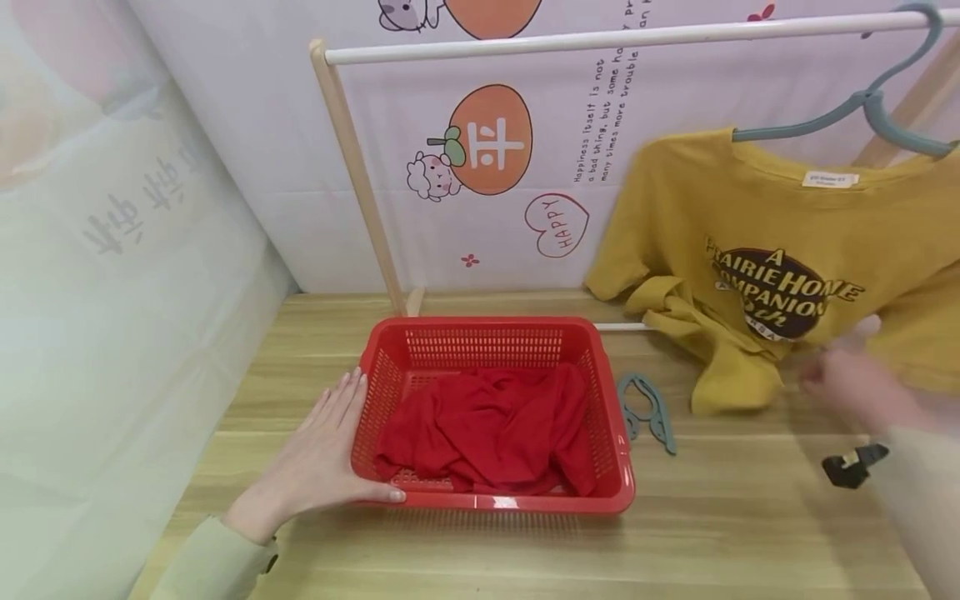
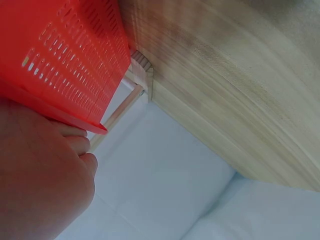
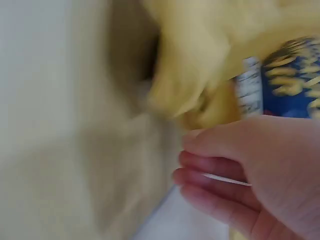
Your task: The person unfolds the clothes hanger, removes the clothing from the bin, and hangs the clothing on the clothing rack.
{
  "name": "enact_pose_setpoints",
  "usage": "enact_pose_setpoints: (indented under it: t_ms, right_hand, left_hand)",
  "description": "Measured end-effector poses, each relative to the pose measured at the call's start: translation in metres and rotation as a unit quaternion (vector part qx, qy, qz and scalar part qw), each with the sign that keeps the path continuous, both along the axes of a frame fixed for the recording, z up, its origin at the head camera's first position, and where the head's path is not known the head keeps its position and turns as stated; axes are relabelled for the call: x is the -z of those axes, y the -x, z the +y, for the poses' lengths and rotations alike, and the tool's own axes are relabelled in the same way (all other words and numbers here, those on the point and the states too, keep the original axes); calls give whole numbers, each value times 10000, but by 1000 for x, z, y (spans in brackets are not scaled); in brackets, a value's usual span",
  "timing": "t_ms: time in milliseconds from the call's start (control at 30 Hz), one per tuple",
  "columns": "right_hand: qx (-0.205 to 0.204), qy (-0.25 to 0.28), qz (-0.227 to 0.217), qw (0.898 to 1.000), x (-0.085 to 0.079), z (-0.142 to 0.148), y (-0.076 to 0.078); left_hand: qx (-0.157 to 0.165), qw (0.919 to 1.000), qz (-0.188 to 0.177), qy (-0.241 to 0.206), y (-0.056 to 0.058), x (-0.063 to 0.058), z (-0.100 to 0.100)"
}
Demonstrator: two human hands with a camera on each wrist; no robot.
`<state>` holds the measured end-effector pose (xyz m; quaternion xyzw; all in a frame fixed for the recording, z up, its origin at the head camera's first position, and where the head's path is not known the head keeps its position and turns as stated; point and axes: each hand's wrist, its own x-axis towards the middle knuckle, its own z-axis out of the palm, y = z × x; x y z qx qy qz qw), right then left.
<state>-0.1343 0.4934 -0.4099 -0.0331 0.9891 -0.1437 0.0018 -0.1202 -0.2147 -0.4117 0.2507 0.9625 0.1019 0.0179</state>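
Note:
My left hand [image 1: 322, 462] rests on the near left corner of a red plastic basket [image 1: 480, 502], fingers extended along the left rim and thumb over the front rim. A crumpled red cloth [image 1: 487, 429] lies inside. At the right, a yellow printed T-shirt [image 1: 675, 200] hangs on a blue-grey hanger [image 1: 798, 129], its lower part bunched on the table. My right hand [image 1: 858, 375], blurred, is in front of the shirt's lower print. In the right wrist view its fingers [image 3: 215, 197] are loosely bent, with nothing visibly held.
A clothes rack with a white rail [image 1: 525, 43] and wooden posts [image 1: 356, 167] stands behind the basket. One folded blue-grey hanger [image 1: 663, 429] lies right of the basket on the wooden table [image 1: 525, 558]. A small black object [image 1: 846, 472] shows beside the right wrist.

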Motion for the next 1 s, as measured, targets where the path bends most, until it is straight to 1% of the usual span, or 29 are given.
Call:
enact_pose_setpoints:
  t_ms: [33,67,133,167,233,367,433,467,533,600,667,733,867,1000]
  right_hand:
    - [-42,-29,-195,9998,4,4,-4]
    - [11,20,-300,9995,6,7,-7]
    - [132,111,-225,9996,3,6,-12]
    - [183,170,-162,9996,-1,2,-13]
    - [217,269,-19,9994,-14,-11,-15]
    - [152,529,606,9966,-43,-48,-16]
    - [115,631,816,9946,-57,-67,-14]
    - [74,598,927,9939,-62,-76,-13]
    - [-28,565,1021,9932,-71,-93,-11]
    - [-170,651,1008,9926,-76,-107,-8]
    - [-334,711,1027,9916,-76,-118,-6]
    - [-471,843,1030,9900,-74,-127,-4]
    - [-655,994,1021,9876,-62,-142,0]
    - [-722,1212,717,9874,-48,-152,3]
  left_hand:
    - [-1,10000,-6,-9,0,0,0]
    - [-1,10000,-18,-29,0,0,0]
    - [-8,10000,-51,-58,0,-1,0]
    - [-10,10000,-67,-70,0,-1,0]
    - [-24,9999,-92,-103,0,-1,0]
    - [-31,9998,-119,-124,0,-1,0]
    - [-36,9999,-116,-110,0,-2,0]
    - [-37,9999,-115,-103,0,-2,1]
    - [-42,9999,-114,-87,0,-2,1]
    - [-46,9999,-107,-69,0,-2,1]
    - [-48,9999,-87,-66,0,-2,1]
    - [-41,10000,-67,-61,0,-1,0]
    - [-28,10000,-41,-63,0,-1,0]
    - [-34,10000,-32,-46,0,0,0]
